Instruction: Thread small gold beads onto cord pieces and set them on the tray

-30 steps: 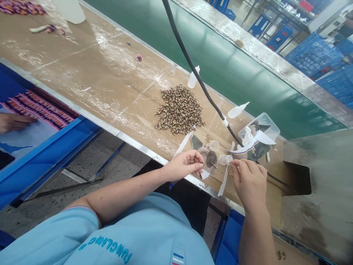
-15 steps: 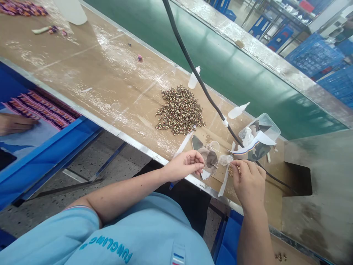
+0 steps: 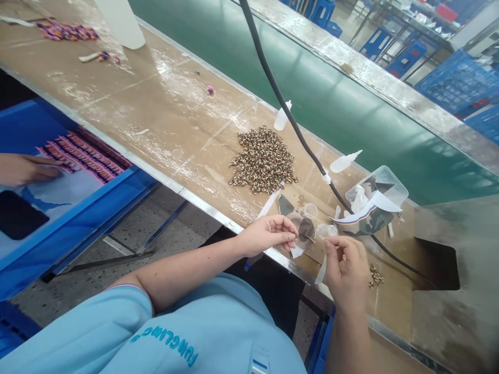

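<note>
Thumb and fingers are pinched together on my left hand [image 3: 268, 236], at the bench edge beside a brown-stained cloth [image 3: 306, 228]. A tiny piece may be at its fingertips, too small to name. My right hand [image 3: 348, 272] is also closed in a pinch, just below a small clear cup [image 3: 326, 231]. Small pale bits show by its curled fingers; what the fingertips hold cannot be made out. A little group of small gold-coloured pieces [image 3: 376, 276] lies right of that hand. Beyond my left hand spreads a large pile of small gold and dark ring-like pieces [image 3: 263, 161].
A black cable [image 3: 273, 83] hangs across the bench [image 3: 156, 124]. Behind are white squeeze bottles [image 3: 283, 115] and a clear plastic box [image 3: 393, 182] with scraps. Another person's hand [image 3: 27, 169] works over a blue tray [image 3: 97, 208] at left. A metal housing [image 3: 460, 234] bounds the right.
The view has shifted, so the bench appears farther right and lower. My right hand has moved slightly down and nearer me, uncovering the small group of pieces. My left hand keeps its pinch.
</note>
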A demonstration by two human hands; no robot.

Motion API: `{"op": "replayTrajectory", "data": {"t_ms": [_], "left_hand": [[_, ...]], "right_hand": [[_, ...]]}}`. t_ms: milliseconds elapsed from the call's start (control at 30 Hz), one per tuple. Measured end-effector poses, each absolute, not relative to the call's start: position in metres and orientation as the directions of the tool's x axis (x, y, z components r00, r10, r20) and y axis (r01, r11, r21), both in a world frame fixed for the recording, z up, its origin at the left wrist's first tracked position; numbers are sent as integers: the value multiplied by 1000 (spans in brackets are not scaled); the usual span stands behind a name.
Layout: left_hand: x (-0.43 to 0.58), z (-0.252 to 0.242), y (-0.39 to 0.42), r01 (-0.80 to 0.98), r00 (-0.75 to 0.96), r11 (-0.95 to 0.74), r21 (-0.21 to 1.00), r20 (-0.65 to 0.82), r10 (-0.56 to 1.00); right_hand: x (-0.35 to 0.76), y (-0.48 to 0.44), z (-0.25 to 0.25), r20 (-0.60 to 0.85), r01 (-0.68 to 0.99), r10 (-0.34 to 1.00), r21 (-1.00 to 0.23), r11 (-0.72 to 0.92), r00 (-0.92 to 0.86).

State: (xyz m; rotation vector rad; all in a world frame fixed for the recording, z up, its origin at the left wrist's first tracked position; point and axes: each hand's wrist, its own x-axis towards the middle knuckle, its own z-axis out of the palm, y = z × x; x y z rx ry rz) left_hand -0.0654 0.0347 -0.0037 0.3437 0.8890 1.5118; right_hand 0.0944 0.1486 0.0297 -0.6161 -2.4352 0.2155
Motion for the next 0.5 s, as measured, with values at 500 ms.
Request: {"op": "replayTrajectory", "data": {"t_ms": [500], "left_hand": [[-67, -5, 35, -736, -137, 125, 665, -328, 935]], "right_hand": [[70, 115, 6, 464, 273, 586, -579, 768, -664]]}}
